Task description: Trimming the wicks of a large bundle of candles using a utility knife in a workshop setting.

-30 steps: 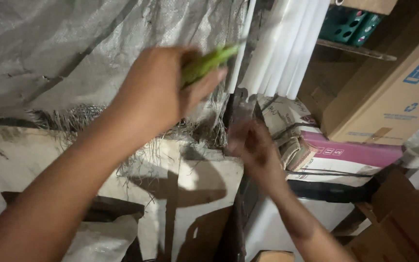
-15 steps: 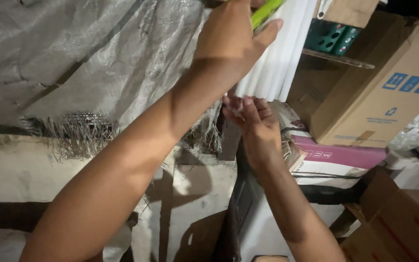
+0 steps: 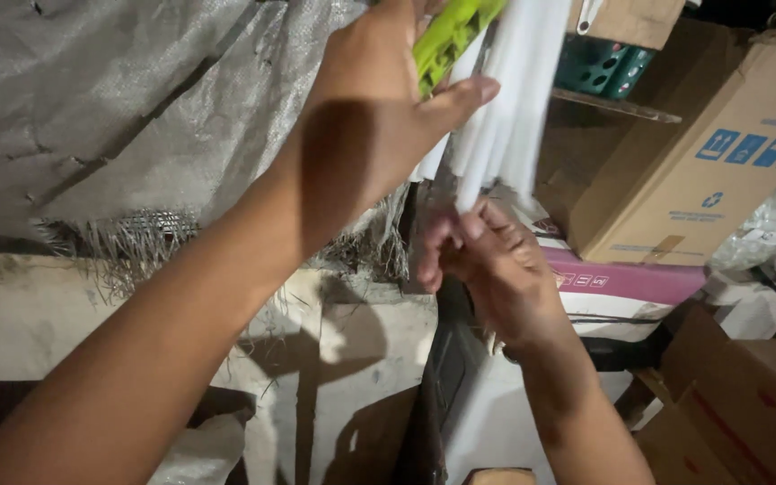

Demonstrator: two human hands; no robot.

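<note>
Your left hand [image 3: 365,135] has moved lower since before, gripping the green tool [image 3: 446,36]. Your right hand [image 3: 487,260], just below, pinches the white tubes [image 3: 514,99] beside the tool.

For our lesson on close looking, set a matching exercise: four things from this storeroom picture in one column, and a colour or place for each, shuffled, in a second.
Things:
1. tool in the left hand
2. long tubes pinched by the right hand
3. crate
4. flat box

Descriptions:
A. pink lid, lying behind the right hand
B. lime green
C. dark green, on the upper shelf
D. white, standing upright

Pairs: 1-B, 2-D, 3-C, 4-A
</note>
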